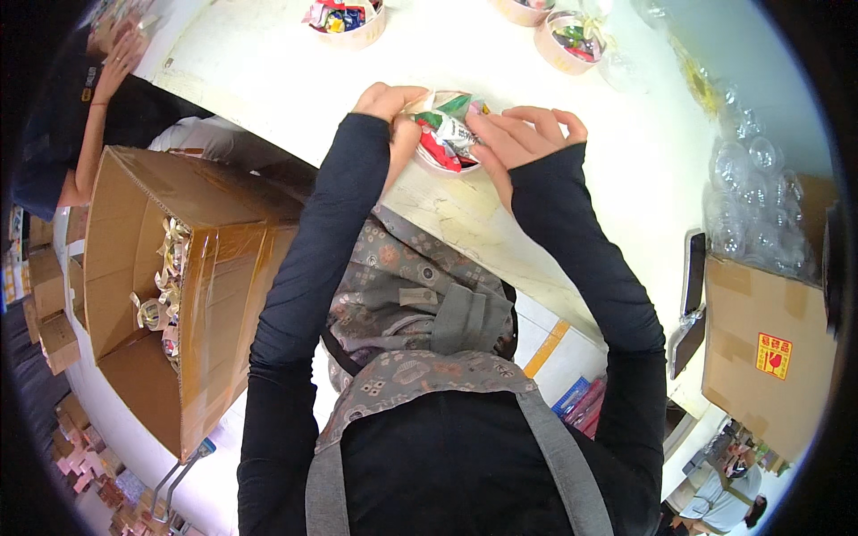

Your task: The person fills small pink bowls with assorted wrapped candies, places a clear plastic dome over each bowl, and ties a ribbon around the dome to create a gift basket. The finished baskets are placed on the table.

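A small round tub (441, 166) of wrapped sweets sits on the white table close in front of me. Red, green and white wrappers fill it, with a white printed packet (457, 132) lying on top. At the tub's left rim my left hand (393, 112) is closed, thumb and forefinger pinching beside a pale cream strip (421, 104). My right hand (523, 138) reaches over from the right. Its forefinger and thumb press against the white packet and the rim, while the outer fingers stretch away. The fingertips partly hide the contents.
Similar filled tubs (565, 55) stand farther back on the table (626, 188). A large open carton (223, 295) with bow-tied packs is at left. Clear plastic domes (746, 192) are stacked above a carton (760, 344) at right. Another person's arm (89, 143) shows far left.
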{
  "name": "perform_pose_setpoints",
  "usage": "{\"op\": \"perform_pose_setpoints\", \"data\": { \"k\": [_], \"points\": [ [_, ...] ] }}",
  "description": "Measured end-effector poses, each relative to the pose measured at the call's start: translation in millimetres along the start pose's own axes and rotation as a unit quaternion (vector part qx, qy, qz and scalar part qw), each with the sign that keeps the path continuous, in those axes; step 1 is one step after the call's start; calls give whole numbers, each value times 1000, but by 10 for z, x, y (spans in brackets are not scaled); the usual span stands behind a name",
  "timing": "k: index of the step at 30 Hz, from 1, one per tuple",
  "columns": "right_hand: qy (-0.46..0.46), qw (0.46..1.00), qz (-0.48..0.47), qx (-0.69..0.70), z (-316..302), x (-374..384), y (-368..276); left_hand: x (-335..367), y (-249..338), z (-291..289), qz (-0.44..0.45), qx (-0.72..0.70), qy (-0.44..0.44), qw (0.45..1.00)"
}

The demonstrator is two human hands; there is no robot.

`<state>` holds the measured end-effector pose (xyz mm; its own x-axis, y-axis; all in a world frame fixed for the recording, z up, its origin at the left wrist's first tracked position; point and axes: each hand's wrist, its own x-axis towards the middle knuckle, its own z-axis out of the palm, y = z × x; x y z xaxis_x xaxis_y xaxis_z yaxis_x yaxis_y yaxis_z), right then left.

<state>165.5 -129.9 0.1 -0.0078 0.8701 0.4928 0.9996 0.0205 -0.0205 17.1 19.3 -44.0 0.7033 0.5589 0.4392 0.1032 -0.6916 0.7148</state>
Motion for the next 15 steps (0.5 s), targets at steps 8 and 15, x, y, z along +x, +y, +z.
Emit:
{"op": "perform_pose_setpoints", "data": {
  "k": [8,15],
  "points": [
    [-58,988,116,88,-148,-391,273,-53,208,-6,-68,-17,-14,997],
    [152,794,323,491,-231,-441,177,-112,285,52,-101,-117,33,987]
  ]
}}
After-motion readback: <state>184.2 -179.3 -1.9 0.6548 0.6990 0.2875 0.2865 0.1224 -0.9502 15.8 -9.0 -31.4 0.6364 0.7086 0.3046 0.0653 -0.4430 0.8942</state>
